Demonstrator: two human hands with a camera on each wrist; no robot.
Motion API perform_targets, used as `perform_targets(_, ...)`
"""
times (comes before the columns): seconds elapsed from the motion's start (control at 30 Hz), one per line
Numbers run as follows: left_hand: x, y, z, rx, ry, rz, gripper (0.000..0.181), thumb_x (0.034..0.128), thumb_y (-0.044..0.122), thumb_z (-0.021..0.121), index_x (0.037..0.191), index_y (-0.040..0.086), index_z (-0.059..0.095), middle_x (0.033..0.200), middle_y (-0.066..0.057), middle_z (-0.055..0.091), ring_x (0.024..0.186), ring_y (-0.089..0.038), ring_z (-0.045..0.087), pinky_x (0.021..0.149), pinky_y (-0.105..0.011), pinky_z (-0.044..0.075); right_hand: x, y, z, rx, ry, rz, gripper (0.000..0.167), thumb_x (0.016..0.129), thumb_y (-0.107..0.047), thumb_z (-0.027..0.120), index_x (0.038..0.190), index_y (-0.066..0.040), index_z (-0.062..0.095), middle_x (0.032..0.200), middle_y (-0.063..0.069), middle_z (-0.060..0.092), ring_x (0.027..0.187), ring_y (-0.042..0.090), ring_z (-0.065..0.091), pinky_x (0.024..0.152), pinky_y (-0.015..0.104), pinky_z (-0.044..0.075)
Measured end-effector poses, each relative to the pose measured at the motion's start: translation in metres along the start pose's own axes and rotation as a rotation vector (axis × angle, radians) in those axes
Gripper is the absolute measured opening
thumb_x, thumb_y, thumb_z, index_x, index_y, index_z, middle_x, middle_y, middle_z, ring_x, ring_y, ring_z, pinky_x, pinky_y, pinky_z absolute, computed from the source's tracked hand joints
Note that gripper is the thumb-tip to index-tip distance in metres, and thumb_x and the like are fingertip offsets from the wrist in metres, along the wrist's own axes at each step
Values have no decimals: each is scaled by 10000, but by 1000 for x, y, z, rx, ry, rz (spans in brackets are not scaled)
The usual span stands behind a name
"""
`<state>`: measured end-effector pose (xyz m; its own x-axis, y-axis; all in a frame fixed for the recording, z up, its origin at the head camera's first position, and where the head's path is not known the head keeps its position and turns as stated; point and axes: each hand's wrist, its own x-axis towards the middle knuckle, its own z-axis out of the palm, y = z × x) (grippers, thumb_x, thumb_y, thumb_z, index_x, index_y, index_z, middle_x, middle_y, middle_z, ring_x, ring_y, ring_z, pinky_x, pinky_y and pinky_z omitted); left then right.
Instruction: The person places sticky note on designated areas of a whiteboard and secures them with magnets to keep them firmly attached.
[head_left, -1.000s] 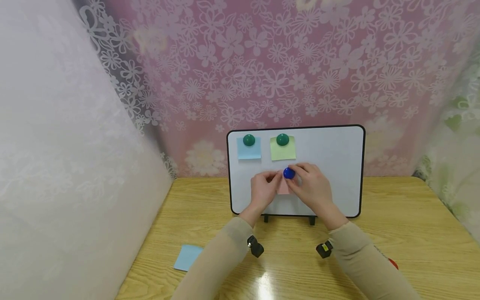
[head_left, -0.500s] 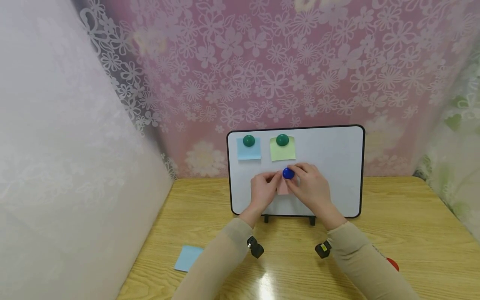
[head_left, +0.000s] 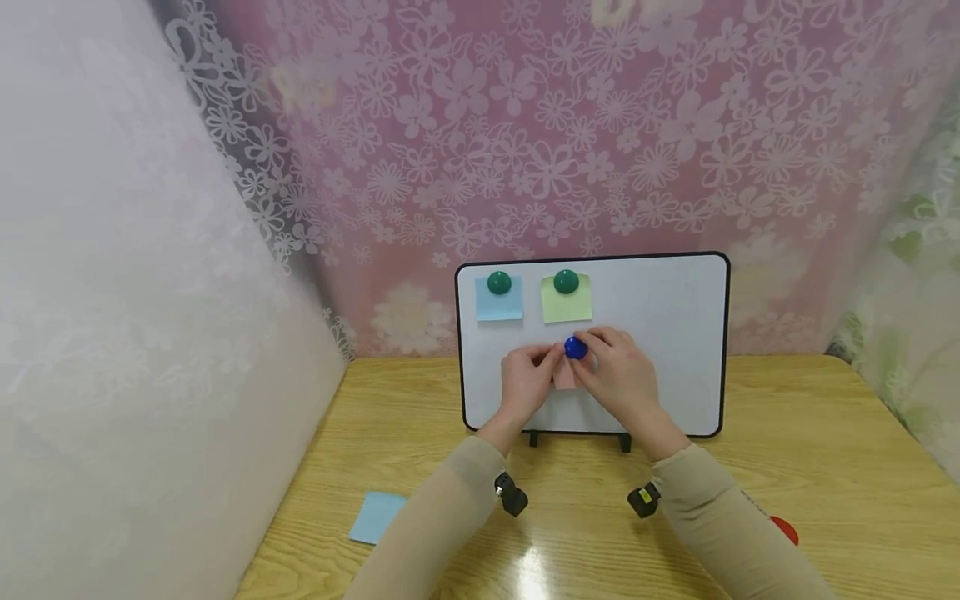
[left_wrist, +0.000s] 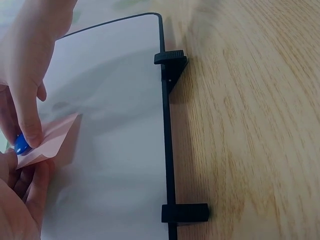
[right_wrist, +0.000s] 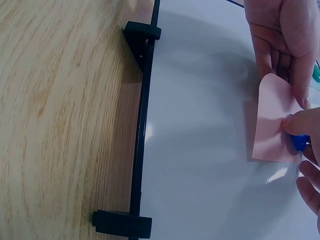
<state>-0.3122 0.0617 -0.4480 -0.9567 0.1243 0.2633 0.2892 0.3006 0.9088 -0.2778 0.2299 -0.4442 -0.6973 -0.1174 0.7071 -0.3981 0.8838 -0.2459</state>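
Observation:
A pink sticky note (right_wrist: 272, 120) lies against the whiteboard (head_left: 660, 325), its lower part curling off the surface in the left wrist view. My left hand (head_left: 527, 379) pinches the note's left edge between thumb and fingers. With thumb and fingertips my right hand (head_left: 622, 371) grips a round blue magnet (head_left: 576, 347) at the top of the note. Whether the magnet touches the board is hidden. Above are a blue note (head_left: 498, 308) and a green note (head_left: 567, 311), each under a green magnet (head_left: 499, 282).
The whiteboard stands on black feet (left_wrist: 185, 213) on a wooden table (head_left: 570, 517). Another blue note (head_left: 375, 518) lies at front left, partly behind the left sleeve. A red object (head_left: 784, 530) shows beside the right sleeve. A pink flowered curtain (head_left: 525, 167) hangs behind the board.
My right hand and the blue magnet have shifted very slightly left over the pink note. The left hand has stayed in place.

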Motion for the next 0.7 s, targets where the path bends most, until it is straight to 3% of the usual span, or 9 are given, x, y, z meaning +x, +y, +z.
perform_targets(0.7, -1, 2, 0, 7, -8, -1, 264, 1047, 295, 743, 1112, 62, 847, 928, 19, 794, 781, -34, 665, 634, -220, 559, 1, -1, 1, -17, -3, -4, 428, 858, -170, 928, 1224, 0, 785, 1168, 167, 712, 1051, 375, 671, 801, 517, 621)
